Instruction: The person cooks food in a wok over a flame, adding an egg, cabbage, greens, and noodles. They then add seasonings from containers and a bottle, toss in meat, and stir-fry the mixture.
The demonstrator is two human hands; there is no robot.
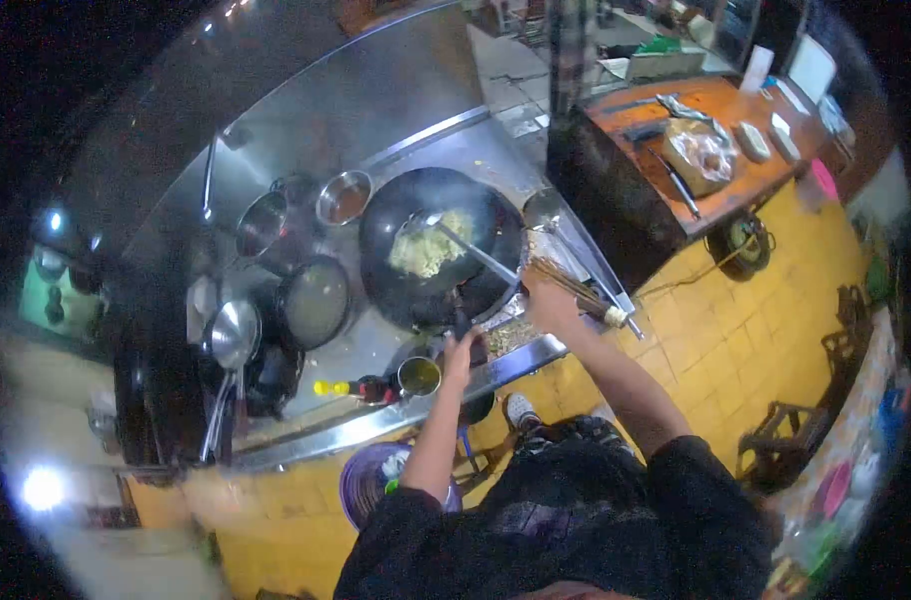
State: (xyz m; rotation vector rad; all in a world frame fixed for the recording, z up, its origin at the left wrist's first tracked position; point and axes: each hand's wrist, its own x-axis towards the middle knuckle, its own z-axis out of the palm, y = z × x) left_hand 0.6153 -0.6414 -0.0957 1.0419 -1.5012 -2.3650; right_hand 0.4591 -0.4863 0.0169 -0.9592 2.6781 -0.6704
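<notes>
A large dark wok [396, 290] sits on the steel stove, with pale yellow-green food [431, 254] heaped inside. My left hand [461, 356] is wrapped round the wok's dark handle [462, 314] at the near side. Closed on the shaft of a metal ladle [472, 250], my right hand [549, 303] is at the wok's right edge. The ladle's bowl lies at the top of the food. Right beside this hand is a brown bamboo wok brush [588, 298], partly covered by it.
Left of the wok are a second pan [316, 303], metal bowls [345, 197] and a ladle [234, 335]. A cup of yellowish liquid [420, 376] and a yellow-capped bottle [381, 388] stand near the front edge. A wooden table [626, 110] is at right, a purple bucket [361, 490] below.
</notes>
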